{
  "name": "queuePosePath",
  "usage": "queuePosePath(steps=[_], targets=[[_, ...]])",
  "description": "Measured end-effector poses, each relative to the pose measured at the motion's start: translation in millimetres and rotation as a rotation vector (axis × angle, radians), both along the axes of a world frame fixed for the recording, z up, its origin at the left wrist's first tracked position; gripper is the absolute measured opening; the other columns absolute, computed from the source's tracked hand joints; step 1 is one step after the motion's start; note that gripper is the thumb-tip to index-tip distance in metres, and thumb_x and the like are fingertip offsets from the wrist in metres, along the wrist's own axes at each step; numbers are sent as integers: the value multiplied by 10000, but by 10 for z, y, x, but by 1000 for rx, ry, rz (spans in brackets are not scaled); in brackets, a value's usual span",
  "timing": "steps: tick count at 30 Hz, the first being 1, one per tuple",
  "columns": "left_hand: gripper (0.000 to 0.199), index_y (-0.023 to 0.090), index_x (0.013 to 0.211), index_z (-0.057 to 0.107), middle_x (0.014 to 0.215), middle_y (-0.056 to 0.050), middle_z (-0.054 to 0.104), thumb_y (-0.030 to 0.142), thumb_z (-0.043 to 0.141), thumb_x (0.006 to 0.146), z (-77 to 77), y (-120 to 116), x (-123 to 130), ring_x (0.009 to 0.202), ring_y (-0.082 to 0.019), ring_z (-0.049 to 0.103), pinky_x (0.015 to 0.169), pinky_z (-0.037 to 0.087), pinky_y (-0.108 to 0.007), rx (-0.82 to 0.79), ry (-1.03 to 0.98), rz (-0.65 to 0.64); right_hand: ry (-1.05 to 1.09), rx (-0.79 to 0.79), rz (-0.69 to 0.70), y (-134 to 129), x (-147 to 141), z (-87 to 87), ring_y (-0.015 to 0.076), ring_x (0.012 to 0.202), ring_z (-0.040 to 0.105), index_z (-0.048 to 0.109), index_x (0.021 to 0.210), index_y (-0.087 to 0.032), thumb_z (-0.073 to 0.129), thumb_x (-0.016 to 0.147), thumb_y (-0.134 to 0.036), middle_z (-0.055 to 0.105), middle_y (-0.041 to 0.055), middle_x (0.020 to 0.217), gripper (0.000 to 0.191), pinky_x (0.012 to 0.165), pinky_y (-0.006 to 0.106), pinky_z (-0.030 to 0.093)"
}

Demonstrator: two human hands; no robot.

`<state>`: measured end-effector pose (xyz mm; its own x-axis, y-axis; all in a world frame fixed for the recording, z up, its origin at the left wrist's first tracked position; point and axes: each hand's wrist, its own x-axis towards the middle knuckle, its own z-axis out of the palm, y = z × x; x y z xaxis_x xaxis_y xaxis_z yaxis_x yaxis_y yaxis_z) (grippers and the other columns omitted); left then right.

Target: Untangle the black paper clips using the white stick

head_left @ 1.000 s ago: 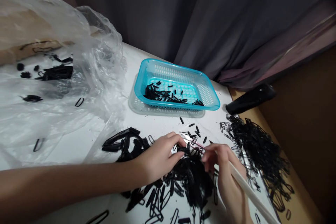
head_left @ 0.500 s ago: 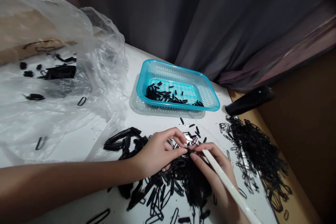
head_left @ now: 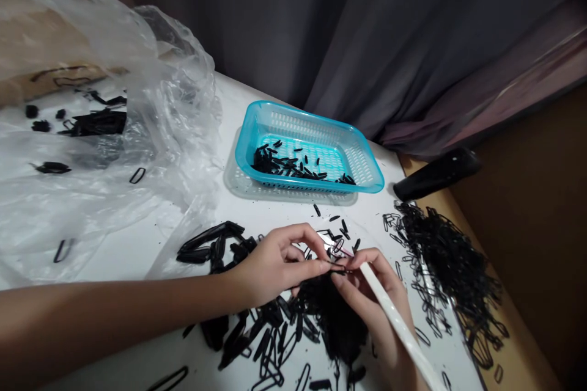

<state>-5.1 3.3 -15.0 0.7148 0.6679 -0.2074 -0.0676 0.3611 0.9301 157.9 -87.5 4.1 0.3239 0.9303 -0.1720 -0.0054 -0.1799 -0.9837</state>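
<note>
My left hand (head_left: 279,266) has its thumb and index finger pinched on a thin black piece (head_left: 337,267), apparently one of the oblong black loops. My right hand (head_left: 376,287) meets it from the other side, its fingertips closed at the far end of that piece. A long white strip (head_left: 398,321), like a flat handle, lies along my right hand and runs toward the bottom edge; its exact kind is unclear. Beneath both hands spreads a heap of black oblong loops and stuck-together bundles (head_left: 275,317), partly covered by my fingers.
A blue perforated basket (head_left: 367,143) with small black pieces stands behind my hands. To the left, a clear plastic bag (head_left: 174,116) bulges over the white table (head_left: 123,354). At right lie a tangled pile of black loops (head_left: 458,263) and a black cylindrical object (head_left: 438,174).
My fingertips have drawn slightly apart, and the thin black piece now shows stretched between them. The white strip has shifted a little to the right. The view has moved slightly.
</note>
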Motion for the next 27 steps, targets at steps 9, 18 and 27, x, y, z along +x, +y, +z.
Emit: queuePosePath(steps=[9,18,27], targets=[[210,179,873,543,762,47,537,303,685,780,21,37,13,513,-44,369,426,265,-161,-197,-107,-221,96,-45,87,-6,-11,46,134,755,622,544,826,-242,797,754,-271,665,-11,879,265,694,225,479],[190,139,819,607,633,70,437,325,626,853,12,-32,49,564,-80,367,525,269,-218,110,40,-131,-46,-108,123,-29,-14,81,107,637,475,522,758,-224,780,774,-322,563,-49,712,277,589,201,389],[239,163,832,525,659,65,420,390,566,892,83,9,23,609,-100,346,569,273,-236,51,-7,-284,227,-114,122,-41,-2,98,100,676,498,475,740,-211,823,736,-267,565,-50,713,352,633,192,389]])
